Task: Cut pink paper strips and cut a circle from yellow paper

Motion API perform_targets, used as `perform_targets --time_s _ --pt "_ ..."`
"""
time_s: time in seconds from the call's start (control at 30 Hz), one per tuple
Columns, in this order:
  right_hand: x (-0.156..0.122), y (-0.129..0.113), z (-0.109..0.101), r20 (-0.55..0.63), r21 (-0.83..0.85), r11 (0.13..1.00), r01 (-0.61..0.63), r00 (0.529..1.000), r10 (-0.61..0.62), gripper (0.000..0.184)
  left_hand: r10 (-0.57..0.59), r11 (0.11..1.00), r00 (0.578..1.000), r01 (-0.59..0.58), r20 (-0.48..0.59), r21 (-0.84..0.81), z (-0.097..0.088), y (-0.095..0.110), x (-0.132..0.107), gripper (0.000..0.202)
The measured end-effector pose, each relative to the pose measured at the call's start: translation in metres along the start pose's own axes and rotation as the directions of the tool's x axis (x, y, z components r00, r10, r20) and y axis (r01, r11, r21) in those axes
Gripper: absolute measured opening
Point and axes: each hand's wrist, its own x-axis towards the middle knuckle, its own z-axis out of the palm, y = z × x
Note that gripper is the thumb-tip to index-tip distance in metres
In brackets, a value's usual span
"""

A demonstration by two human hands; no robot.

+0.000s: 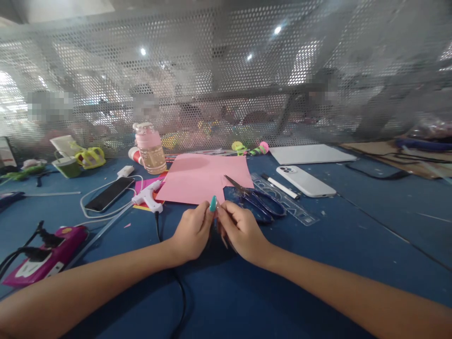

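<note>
My left hand point(192, 230) and my right hand point(242, 230) meet fingertip to fingertip over the blue table point(318, 263), just in front of a pink paper sheet point(205, 179). Both are pinched closed on something small between them; I cannot make out what it is. Dark-handled scissors point(256, 195) lie just beyond my right hand, partly on a clear stencil ruler point(293, 205).
A white glue gun point(148, 195) with a black cord, a black phone point(109, 194), a pink bottle point(151, 148), a white phone point(305, 181), a white pen point(280, 186), a pink power strip point(45, 256), and a perforated metal screen point(226, 75) behind with people beyond it.
</note>
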Motion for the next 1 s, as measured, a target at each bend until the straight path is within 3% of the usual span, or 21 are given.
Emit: perform_targets --time_s 0.4,0.87,0.93,1.0 --pt "0.0 0.0 0.0 -0.013 -0.006 1.0 -0.024 1.0 0.024 0.034 -0.053 0.999 0.998 0.053 0.024 0.002 -0.002 0.002 0.001 0.027" --pt "0.003 0.005 0.002 -0.05 -0.034 0.999 -0.028 0.998 0.026 0.034 -0.032 0.999 0.998 0.031 0.055 0.007 -0.002 -0.003 0.004 0.028" --pt "0.006 0.006 0.001 -0.072 -0.077 0.995 -0.062 0.996 0.057 0.034 -0.045 0.999 0.999 0.044 0.02 0.023 -0.003 -0.004 0.005 0.028" --pt "0.01 0.006 -0.004 -0.11 -0.234 0.966 -0.111 0.99 0.087 0.028 -0.077 0.997 0.997 0.078 -0.028 0.021 -0.003 -0.007 0.007 0.029"
